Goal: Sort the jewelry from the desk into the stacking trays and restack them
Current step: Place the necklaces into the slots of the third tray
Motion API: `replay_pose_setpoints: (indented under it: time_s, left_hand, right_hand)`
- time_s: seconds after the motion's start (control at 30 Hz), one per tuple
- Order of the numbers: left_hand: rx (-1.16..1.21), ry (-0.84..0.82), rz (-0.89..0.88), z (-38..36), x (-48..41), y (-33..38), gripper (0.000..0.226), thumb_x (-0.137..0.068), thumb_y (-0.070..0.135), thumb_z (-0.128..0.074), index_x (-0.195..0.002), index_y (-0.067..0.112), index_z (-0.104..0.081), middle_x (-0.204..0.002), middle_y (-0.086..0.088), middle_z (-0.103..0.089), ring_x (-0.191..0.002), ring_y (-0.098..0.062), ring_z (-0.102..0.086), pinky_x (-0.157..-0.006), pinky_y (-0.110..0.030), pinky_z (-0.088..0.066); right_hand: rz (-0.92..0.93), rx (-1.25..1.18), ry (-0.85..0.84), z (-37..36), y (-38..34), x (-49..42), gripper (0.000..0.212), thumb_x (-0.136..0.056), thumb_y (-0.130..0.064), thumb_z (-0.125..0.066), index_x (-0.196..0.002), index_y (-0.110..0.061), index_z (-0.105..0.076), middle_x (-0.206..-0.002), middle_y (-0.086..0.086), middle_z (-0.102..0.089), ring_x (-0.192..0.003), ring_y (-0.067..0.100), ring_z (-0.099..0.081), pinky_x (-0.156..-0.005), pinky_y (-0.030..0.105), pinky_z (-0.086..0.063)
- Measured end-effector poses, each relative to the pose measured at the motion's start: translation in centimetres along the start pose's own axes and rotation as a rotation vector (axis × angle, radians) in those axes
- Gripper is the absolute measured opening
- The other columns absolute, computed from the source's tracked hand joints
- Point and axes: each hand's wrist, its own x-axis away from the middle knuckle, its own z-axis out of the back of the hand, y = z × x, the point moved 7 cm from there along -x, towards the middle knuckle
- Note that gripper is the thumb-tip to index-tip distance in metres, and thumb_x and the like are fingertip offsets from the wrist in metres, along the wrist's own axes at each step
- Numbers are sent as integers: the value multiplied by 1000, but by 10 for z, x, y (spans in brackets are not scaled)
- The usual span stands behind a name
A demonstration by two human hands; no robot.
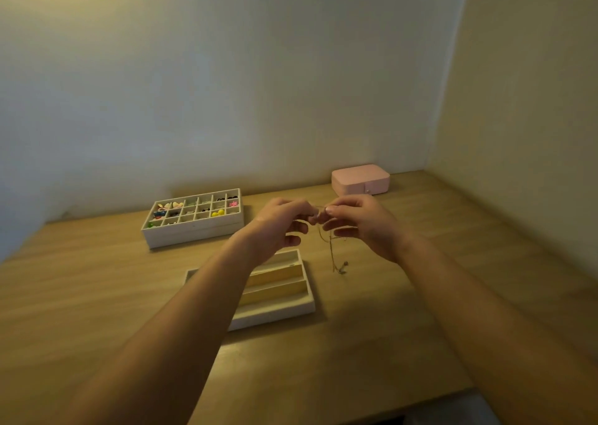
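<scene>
Both hands pinch a chain [333, 249].
Left hand [280, 227] and right hand [362, 227] hold it above the slotted tray [284, 298].

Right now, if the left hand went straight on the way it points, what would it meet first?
Probably the right hand, just ahead of the left hand; both pinch the thin chain. Depth is unclear.

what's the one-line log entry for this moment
left hand, right hand: pinching thin chain; chain end: hanging below hands; slotted tray: under left forearm
</scene>
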Motion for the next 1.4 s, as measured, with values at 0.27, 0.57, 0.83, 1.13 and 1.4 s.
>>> replay_pose_setpoints:
  time_s: [0.27,0.57,0.83,1.13,1.4]
  left_hand:
    - [128,-10,95,10,12,-5,13,-92,14,-47,-84,14,-57,-76,-3,-67,-66,-16,-56,-64,-30,-39]
    - [187,124,71,54,19,-14,20,-84,14,-34,-66,18,-41,-54,2,-32,-52,-16,-29,-53,-31,-20]
    - [172,303,145,88,37,-39,25,-84,16,-37,-60,19,-36,-49,3,-29,-50,-16,-23,-52,-29,-17]
    - [236,310,267,104,55,-76,20,-95,25,-50,-77,18,-55,-58,3,-50,-49,-11,-39,-48,-22,-28]
    - [135,337,256,107,66,-83,20,-100,22,-59,-113,9,-68,-105,-8,-75,-79,-18,-65,-58,-25,-49]
  right_hand:
    - [-49,-208,-47,-19,-15,-2,39,-105,-24,-45,-68,-14,-46,-61,4,-46,-60,20,-54,-74,38,-49]
    - [-146,-597,149,6,2,-3,44,-101,-31,-51,-59,-22,-39,-47,-5,-30,-44,13,-35,-62,33,-45]
    - [-143,-663,213,-1,10,-6,39,-100,-27,-49,-62,-19,-45,-49,-4,-31,-46,13,-38,-60,31,-49]
    - [-30,-692,-22,-36,-29,-12,24,-100,-9,-43,-104,-8,-66,-69,-2,-53,-55,11,-44,-57,26,-43]
    - [-43,-642,-281,-90,-84,-18,34,-104,-22,-43,-122,-1,-63,-101,11,-72,-89,22,-69,-79,32,-60]
